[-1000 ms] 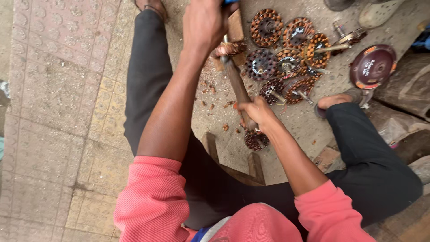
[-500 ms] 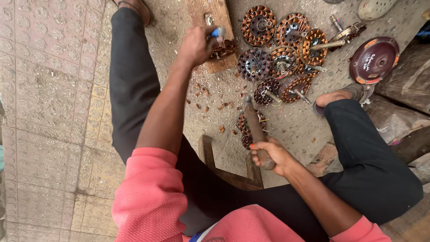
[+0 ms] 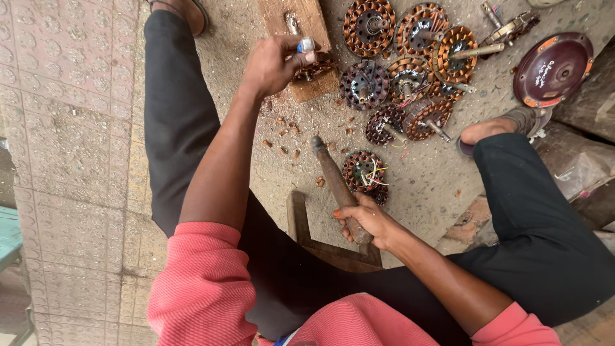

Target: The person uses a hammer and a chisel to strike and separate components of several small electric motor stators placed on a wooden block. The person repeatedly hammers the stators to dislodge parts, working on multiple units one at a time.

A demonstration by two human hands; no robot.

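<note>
Left hand point(image 3: 272, 64) pinches a copper-wound stator point(image 3: 312, 67) on the rough wooden block point(image 3: 301, 25). Right hand point(image 3: 368, 221), below the block, is clenched around a rusty cylindrical hammer point(image 3: 333, 182).

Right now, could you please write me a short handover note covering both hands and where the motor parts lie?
Left hand: presses a copper-wound stator onto the wooden block; fingers closed on it.
Right hand: grips the wooden-handled tool, head raised clear of the block, pointing towards it.
Nearby: a pile of wound stators on the ground beyond the block, one more beside the tool, a dark red round cover at far right.
Done: copper bits lie scattered below the block.
Left: the piled stators keep their copper windings.
</note>
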